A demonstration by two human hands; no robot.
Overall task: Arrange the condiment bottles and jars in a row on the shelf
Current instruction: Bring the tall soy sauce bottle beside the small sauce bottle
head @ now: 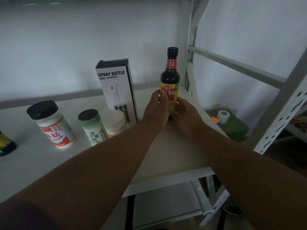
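**Soy sauce bottle held at shelf's right end**

The soy sauce bottle (169,83) stood upright on the shelf (166,155), clasped low on its label between left hand (155,110) and right hand (186,110). A spray bottle box (116,90) stood beside it, to its left.

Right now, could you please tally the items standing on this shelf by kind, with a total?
Bottles: 2, the soy sauce bottle held by both hands and a dark bottle cut off at the left edge
Jars: 3, black-lidded jar, green jar, white-lidded jar
Boxes: 1, spray bottle box
Total: 6
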